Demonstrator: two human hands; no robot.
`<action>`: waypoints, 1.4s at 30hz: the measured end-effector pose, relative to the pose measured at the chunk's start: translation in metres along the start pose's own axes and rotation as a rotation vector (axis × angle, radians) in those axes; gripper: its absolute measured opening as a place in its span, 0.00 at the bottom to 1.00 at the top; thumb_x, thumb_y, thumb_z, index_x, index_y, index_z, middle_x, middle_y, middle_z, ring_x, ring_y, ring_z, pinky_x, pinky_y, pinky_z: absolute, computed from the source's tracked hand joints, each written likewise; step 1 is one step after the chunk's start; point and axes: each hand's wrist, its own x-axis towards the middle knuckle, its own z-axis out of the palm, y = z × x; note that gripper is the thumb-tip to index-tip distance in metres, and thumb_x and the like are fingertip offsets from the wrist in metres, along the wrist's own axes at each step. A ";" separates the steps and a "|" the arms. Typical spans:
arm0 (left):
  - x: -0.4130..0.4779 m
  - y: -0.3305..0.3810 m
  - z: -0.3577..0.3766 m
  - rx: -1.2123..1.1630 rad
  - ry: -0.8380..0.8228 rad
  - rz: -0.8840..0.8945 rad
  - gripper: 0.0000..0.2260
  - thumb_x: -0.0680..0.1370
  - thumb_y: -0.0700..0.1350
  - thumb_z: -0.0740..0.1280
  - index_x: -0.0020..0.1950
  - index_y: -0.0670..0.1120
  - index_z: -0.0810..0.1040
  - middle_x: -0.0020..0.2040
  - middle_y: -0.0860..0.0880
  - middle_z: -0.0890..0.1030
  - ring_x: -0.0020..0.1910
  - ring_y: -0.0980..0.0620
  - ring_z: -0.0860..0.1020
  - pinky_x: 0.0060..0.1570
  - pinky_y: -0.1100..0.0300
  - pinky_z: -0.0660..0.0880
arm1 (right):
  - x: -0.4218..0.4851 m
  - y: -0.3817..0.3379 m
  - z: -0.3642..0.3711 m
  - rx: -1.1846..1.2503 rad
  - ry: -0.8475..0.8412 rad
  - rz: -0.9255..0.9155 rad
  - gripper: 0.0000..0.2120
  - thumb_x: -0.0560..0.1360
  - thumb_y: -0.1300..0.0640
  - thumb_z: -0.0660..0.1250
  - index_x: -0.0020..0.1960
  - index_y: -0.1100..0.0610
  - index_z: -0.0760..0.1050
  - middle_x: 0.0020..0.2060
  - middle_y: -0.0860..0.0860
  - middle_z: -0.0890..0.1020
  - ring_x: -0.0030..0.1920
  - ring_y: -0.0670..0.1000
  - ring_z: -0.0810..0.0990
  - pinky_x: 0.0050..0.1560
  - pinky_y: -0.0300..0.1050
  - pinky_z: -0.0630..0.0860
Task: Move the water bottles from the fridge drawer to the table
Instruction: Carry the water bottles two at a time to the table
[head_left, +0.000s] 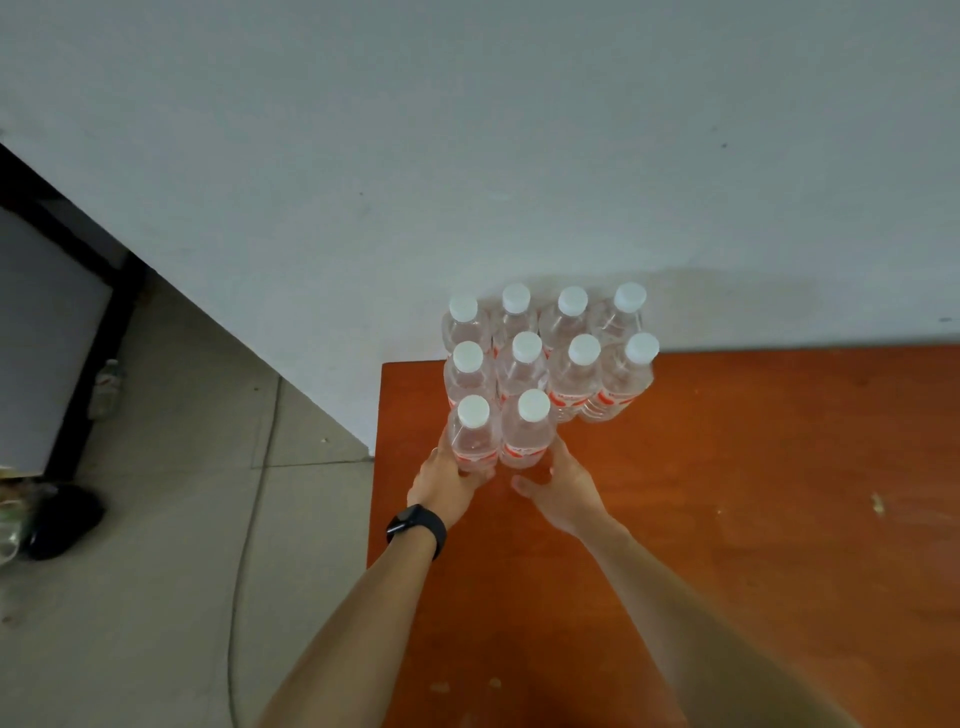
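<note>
The wall (467, 182) stands right behind the back row of bottles (574, 364), so nothing gets in from there. Their left column sits just beside the left edge of the table (779, 493), with open floor (182, 519) beyond it. To the right the tabletop lies wide and bare, a free way in from the side. The front row has only two bottles, leaving a gap before the two right-hand ones of the middle row. The left hand (447, 480) and right hand (563, 486), with both forearms, fill the near approach.

Ten white-capped water bottles (525, 347) upright, clustered on table (727, 467) corner.
</note>
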 end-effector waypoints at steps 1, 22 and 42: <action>-0.002 0.002 0.001 -0.045 0.005 -0.010 0.25 0.75 0.55 0.74 0.69 0.55 0.71 0.57 0.56 0.82 0.56 0.52 0.81 0.55 0.50 0.80 | -0.005 0.003 -0.001 -0.026 0.000 0.019 0.42 0.74 0.45 0.72 0.80 0.46 0.52 0.75 0.48 0.68 0.73 0.55 0.69 0.70 0.57 0.71; -0.174 0.144 0.137 0.696 -0.375 0.553 0.20 0.83 0.55 0.60 0.74 0.52 0.69 0.74 0.49 0.71 0.75 0.46 0.65 0.71 0.45 0.67 | -0.282 0.158 -0.115 -0.212 0.435 0.065 0.19 0.80 0.42 0.62 0.70 0.40 0.70 0.72 0.42 0.70 0.74 0.50 0.65 0.73 0.50 0.61; -0.603 0.345 0.526 0.769 -0.713 1.690 0.20 0.81 0.55 0.63 0.72 0.54 0.72 0.70 0.50 0.75 0.69 0.48 0.71 0.69 0.49 0.68 | -0.781 0.450 -0.218 -0.086 1.346 0.721 0.19 0.80 0.43 0.62 0.70 0.43 0.72 0.69 0.44 0.75 0.74 0.53 0.64 0.74 0.50 0.61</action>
